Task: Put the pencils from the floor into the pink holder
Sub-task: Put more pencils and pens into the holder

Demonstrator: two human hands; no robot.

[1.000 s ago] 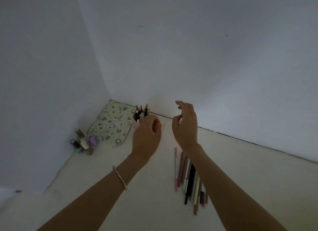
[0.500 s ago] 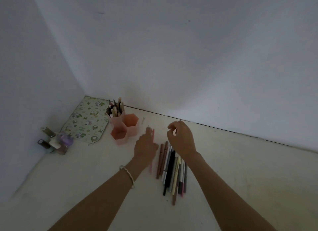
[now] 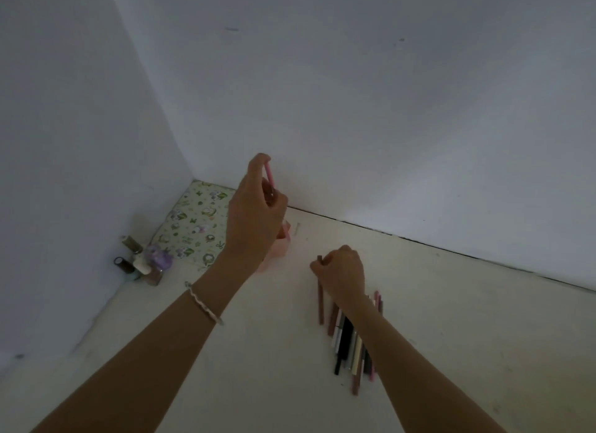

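White walls meet in a far-left corner above the pale floor (image 3: 258, 352), where a patterned mat (image 3: 196, 226) lies with a few small bottles (image 3: 142, 264) near it. Most of the job looks undone: a sizeable row of pencils (image 3: 346, 339) lies on the floor at right, under the right forearm. The holder (image 3: 279, 248) stands just right of the mat, mostly hidden behind the left hand (image 3: 254, 219), which pinches a pink pencil (image 3: 269, 177) raised over it. The right hand (image 3: 342, 273) is curled on a brown pencil (image 3: 320, 300) at the row's left edge. Half a second earlier the left hand was down at the floor taking the pink pencil, and the right hovered loosely over the row.
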